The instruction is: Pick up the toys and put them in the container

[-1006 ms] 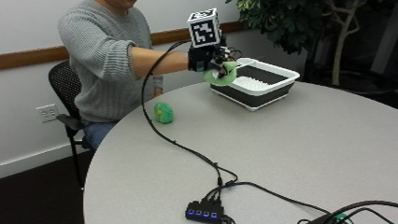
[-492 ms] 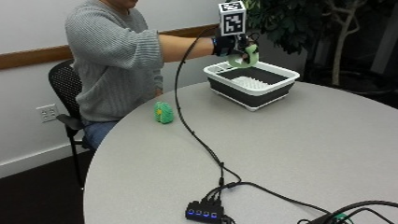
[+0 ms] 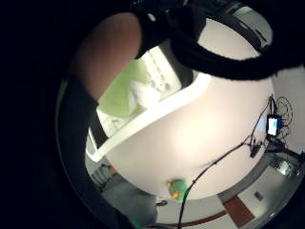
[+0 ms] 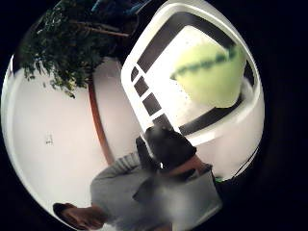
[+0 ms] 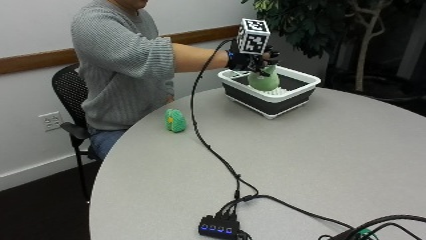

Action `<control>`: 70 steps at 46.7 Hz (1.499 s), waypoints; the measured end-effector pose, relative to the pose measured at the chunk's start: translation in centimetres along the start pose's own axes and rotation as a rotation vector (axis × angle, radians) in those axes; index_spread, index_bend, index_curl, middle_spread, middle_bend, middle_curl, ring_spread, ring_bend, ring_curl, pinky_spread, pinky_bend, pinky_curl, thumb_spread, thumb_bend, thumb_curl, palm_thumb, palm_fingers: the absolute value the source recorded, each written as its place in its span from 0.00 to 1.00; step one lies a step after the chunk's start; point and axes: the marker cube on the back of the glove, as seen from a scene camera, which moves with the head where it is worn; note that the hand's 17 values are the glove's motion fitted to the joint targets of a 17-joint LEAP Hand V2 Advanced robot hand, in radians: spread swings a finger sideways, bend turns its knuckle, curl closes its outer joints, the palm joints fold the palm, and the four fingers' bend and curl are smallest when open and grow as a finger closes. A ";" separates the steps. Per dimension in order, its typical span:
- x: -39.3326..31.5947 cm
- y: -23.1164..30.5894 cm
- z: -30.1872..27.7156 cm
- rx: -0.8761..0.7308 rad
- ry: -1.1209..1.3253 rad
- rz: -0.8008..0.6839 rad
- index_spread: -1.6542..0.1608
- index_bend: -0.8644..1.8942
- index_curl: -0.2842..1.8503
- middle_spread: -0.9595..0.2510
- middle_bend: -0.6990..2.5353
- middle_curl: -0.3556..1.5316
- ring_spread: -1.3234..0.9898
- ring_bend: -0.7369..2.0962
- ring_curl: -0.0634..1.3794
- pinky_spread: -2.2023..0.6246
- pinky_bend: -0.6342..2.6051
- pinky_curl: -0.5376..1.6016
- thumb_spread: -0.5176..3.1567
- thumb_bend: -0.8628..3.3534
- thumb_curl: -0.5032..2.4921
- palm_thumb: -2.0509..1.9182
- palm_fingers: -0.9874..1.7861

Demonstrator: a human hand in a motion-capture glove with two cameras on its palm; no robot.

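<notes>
Best to lower the pale green soft toy [image 5: 262,80] a little further into the white-rimmed, dark-sided container [image 5: 293,97] before letting go, keeping it inside the rim so it cannot tip out onto the counter [image 5: 319,165]. Gloved right hand [image 5: 249,57] above the container, fingers [image 5: 269,59] curled round the toy's top. Rounded, squashy-looking, with a darker green stripe; a second, brighter green toy [image 5: 175,120] waiting on the counter near the edge.
</notes>
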 end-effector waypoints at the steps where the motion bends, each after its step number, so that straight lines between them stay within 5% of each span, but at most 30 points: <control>1: 0.1 0.2 0.2 -0.003 0.003 -0.004 0.74 0.32 0.30 0.71 0.24 0.38 0.52 0.32 0.28 0.78 0.57 0.44 0.48 0.19 0.32 0.52 0.17; 12: 1.1 4.8 -0.6 0.028 0.102 -0.071 0.75 0.34 0.26 0.74 0.23 0.33 0.56 0.31 0.24 0.80 0.52 0.41 0.49 0.20 0.29 0.51 0.19; 20: 5.7 13.6 -3.6 0.104 0.134 -0.071 0.75 0.36 0.25 0.73 0.24 0.31 0.56 0.31 0.22 0.80 0.50 0.40 0.49 0.19 0.28 0.50 0.22; 37: 15.7 30.1 -2.1 0.198 0.189 0.197 0.74 0.37 0.26 0.71 0.26 0.31 0.56 0.32 0.20 0.81 0.44 0.38 0.52 0.20 0.26 0.51 0.30; 53: 16.9 32.3 14.7 -0.120 0.238 0.275 0.74 0.35 0.25 0.68 0.29 0.34 0.54 0.32 0.20 0.80 0.44 0.39 0.52 0.21 0.27 0.54 0.32; 70: 16.3 31.0 14.7 -0.006 0.324 0.271 0.74 0.36 0.24 0.66 0.37 0.41 0.51 0.36 0.23 0.79 0.43 0.39 0.54 0.23 0.29 0.59 0.39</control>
